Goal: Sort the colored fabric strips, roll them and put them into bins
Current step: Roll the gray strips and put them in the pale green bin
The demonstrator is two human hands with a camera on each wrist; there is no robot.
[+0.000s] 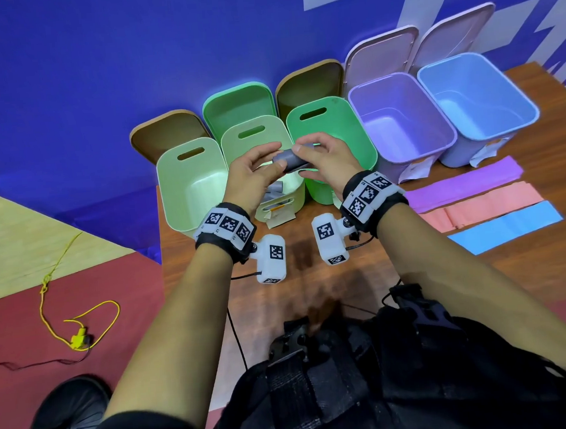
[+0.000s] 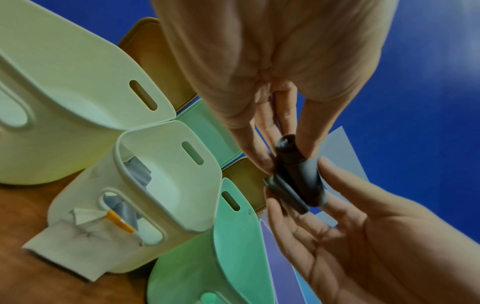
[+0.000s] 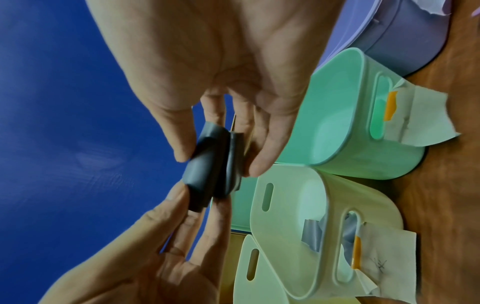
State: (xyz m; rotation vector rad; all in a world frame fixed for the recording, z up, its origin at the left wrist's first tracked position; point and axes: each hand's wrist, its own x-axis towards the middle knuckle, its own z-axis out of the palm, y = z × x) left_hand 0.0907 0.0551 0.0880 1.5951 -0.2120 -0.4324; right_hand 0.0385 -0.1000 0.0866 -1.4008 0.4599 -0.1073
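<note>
Over the table (image 1: 314,280), both hands (image 1: 254,175) (image 1: 326,162) pinch a grey roll (image 1: 292,160); loosened fingers could let it unroll.

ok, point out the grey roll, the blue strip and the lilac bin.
grey fabric roll (image 1: 293,160): head view, middle of the roll.
blue fabric strip (image 1: 505,227): head view, its flat middle.
lilac bin (image 1: 386,78): head view, far rim.

Staged demo booth: blue printed backdrop (image 1: 124,57), wooden table (image 1: 537,277), taped colour floor (image 1: 37,235) (studio-like).

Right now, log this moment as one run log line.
left hand: pinches grey roll | right hand: pinches same roll | over cream bin, grey strips inside
</note>
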